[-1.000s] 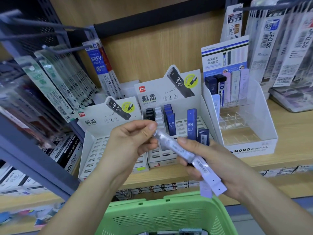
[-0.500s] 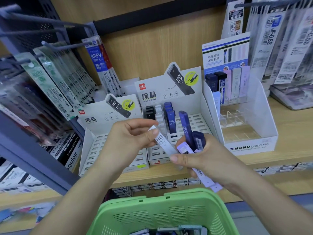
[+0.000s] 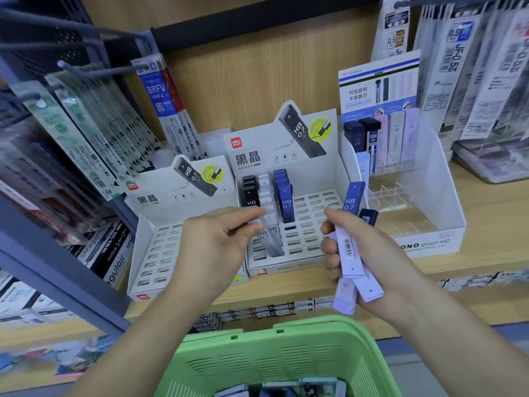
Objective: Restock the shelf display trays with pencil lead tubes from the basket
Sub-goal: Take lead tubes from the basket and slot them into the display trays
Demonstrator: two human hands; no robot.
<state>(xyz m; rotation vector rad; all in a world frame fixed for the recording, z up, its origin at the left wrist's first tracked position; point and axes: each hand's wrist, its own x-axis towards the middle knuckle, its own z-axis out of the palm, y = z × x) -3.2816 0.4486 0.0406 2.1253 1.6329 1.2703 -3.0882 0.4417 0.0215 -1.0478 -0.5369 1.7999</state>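
The left tray (image 3: 148, 265) on the shelf shows rows of bare slots, and the left hand (image 3: 217, 242) has passed it by. A second ago its grip met the right hand's over one white tube (image 3: 272, 239), and half a second ago it had drawn that tube clear. Now it pinches the tube's upper end between thumb and forefinger and has carried it to the middle tray (image 3: 315, 224). The tube leans back with its lower end down among the front slots, in line with the white column (image 3: 264, 193) that stands between the black column (image 3: 249, 193) and the blue column (image 3: 284, 202) (whether it has seated in a slot I cannot tell, as the tube itself covers the spot). Below the hands, the green basket (image 3: 257, 359) holds more tubes. The right hand (image 3: 369, 253) has drawn off to the right and turned its load more upright; its grip is wrapped round a bundle of pale tubes (image 3: 347, 253), with a single blue tube (image 3: 351, 199) and a navy tube (image 3: 367, 217) standing up out of it. Furthest right, the Mono tray (image 3: 446, 233) has tubes only along its back row, and its clear front dividers are bare. So the hand-to-hand pass is done and one tube is at the point of going in, matched by colour to its column. I judge the restock to be at an early stage, with the bundle, the basket and most slots in all three trays yet to be dealt with
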